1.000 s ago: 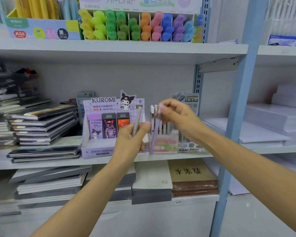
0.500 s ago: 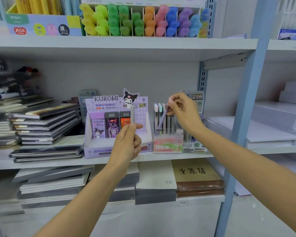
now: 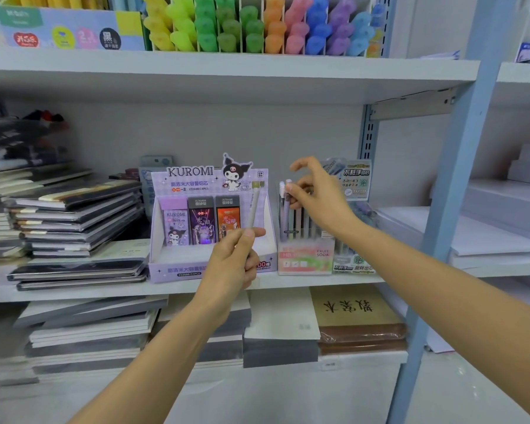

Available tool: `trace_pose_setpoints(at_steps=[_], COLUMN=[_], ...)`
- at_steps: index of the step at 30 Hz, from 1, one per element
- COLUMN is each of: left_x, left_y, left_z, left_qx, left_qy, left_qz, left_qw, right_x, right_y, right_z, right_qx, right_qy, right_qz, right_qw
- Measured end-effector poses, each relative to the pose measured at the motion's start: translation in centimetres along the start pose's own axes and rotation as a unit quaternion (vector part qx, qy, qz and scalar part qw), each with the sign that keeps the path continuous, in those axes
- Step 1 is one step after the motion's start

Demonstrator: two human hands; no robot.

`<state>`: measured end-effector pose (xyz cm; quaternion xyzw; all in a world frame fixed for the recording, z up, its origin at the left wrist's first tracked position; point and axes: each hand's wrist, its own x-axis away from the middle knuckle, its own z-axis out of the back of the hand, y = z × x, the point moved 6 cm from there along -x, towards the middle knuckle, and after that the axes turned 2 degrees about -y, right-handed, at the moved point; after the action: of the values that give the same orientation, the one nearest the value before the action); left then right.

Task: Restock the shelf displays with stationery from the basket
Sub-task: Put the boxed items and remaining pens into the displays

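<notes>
My left hand (image 3: 233, 255) pinches a grey pen (image 3: 253, 209) upright in front of the purple Kuromi display box (image 3: 172, 264) on the middle shelf. Right of it stands a clear pen display box (image 3: 305, 258) with several pastel pens upright inside. My right hand (image 3: 315, 197) reaches over that box, its thumb and fingers pinching the top of a purple pen (image 3: 285, 215) that stands in the box's left row. No basket is in view.
Stacked notebooks (image 3: 74, 221) fill the shelf's left side. A second pen box (image 3: 354, 264) sits right of the clear one. Coloured highlighters (image 3: 257, 26) line the upper shelf. A blue upright post (image 3: 450, 209) stands at right, paper stacks (image 3: 487, 228) beyond it.
My right hand has lowered the purple pen down into the clear display box. My left hand has kept the grey pen upright, shifting little.
</notes>
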<state>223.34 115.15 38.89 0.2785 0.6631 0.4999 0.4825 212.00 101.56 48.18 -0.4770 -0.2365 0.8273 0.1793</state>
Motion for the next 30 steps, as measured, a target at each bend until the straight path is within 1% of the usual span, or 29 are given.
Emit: trace_pose_setpoints(at_steps=[2, 4, 6, 9, 10, 12, 14, 16, 17, 18, 21, 23, 25, 28, 30], left_x=[0.1, 0.2, 0.3, 0.4, 0.5, 0.6, 0.8, 0.8, 0.8, 0.8, 0.6, 0.6, 0.5, 0.4, 0.4], left_y=[-0.1, -0.1, 0.0, 0.2, 0.2, 0.4, 0.4, 0.4, 0.4, 0.5, 1.2, 1.6, 1.7, 1.8, 2.1], left_z=[0.2, 0.3, 0.4, 0.4, 0.4, 0.2, -0.4, -1.0, -1.3, -1.4, -1.3, -1.2, -1.1, -0.8, -0.7], left_qx=[0.004, 0.008, 0.005, -0.007, -0.010, -0.012, -0.011, -0.007, -0.002, 0.012, 0.093, 0.147, 0.195, 0.234, 0.205], left_qy=[0.006, 0.008, 0.009, 0.014, 0.015, 0.016, 0.010, -0.001, -0.004, -0.007, -0.027, -0.025, 0.003, 0.060, 0.084], left_qz=[0.014, 0.020, 0.019, 0.016, 0.014, 0.009, 0.007, 0.008, 0.010, 0.014, 0.012, 0.005, -0.001, -0.020, -0.045], left_qw=[1.000, 1.000, 1.000, 1.000, 1.000, 1.000, 1.000, 1.000, 1.000, 1.000, 0.995, 0.989, 0.981, 0.970, 0.974], right_x=[0.1, 0.2, 0.4, 0.4, 0.5, 1.1, 1.9, 2.9, 3.3, 3.5, 3.8, 4.0, 4.3, 5.1, 5.8], right_y=[-0.1, -0.1, 0.2, 0.1, -0.2, -1.2, -1.9, -2.2, -2.1, -1.9, -1.0, -0.7, -0.6, -0.6, -0.8], right_z=[0.0, -0.1, -0.2, 0.2, 0.6, 1.1, 0.7, 0.0, -0.1, 0.1, 1.6, 2.3, 2.3, 1.4, 0.7], right_qx=[0.027, 0.094, 0.148, 0.154, 0.134, 0.031, -0.098, -0.141, -0.152, -0.168, -0.238, -0.264, -0.277, -0.260, -0.211], right_qy=[0.016, 0.021, 0.017, 0.014, 0.021, 0.016, -0.059, -0.134, -0.144, -0.137, -0.082, -0.068, -0.076, -0.136, -0.193], right_qz=[0.015, 0.029, 0.026, 0.001, -0.002, 0.001, -0.014, -0.016, -0.016, -0.020, -0.042, -0.049, -0.056, -0.075, -0.078], right_qw=[0.999, 0.995, 0.989, 0.988, 0.991, 0.999, 0.993, 0.981, 0.978, 0.976, 0.967, 0.961, 0.956, 0.953, 0.955])
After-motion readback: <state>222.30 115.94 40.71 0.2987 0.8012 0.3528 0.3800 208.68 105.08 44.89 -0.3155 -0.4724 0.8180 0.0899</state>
